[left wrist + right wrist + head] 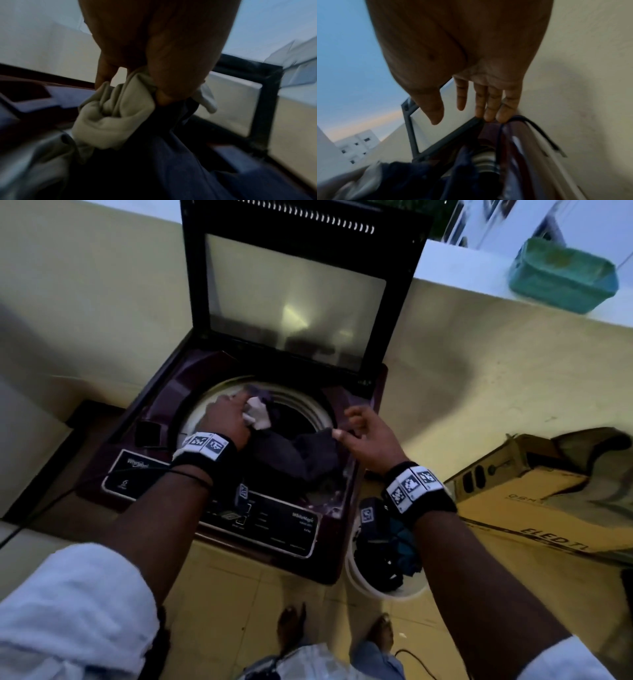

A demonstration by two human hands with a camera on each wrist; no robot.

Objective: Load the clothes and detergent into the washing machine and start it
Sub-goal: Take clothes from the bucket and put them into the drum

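Note:
A maroon top-load washing machine (154, 419) stands with its glass lid (294, 292) raised. My left hand (226, 416) hovers over the drum's pale rim (202, 405) and grips a bunched white cloth (257, 414) together with a dark blue garment (291, 450) that hangs into the drum. In the left wrist view, the left hand (154, 94) has its fingers curled round the white cloth (111, 115) and the dark garment (171, 169). My right hand (366, 436) hangs over the drum's right edge. In the right wrist view, the right hand (471, 108) has straight fingers and holds nothing. No detergent is in view.
The control panel (274, 518) faces me at the machine's front. A white bucket (370, 590) with dark clothes sits on the floor by its right corner. A cardboard box (534, 501) lies further right. A green basket (565, 275) rests on the wall ledge. My feet (291, 628) stand on tiles.

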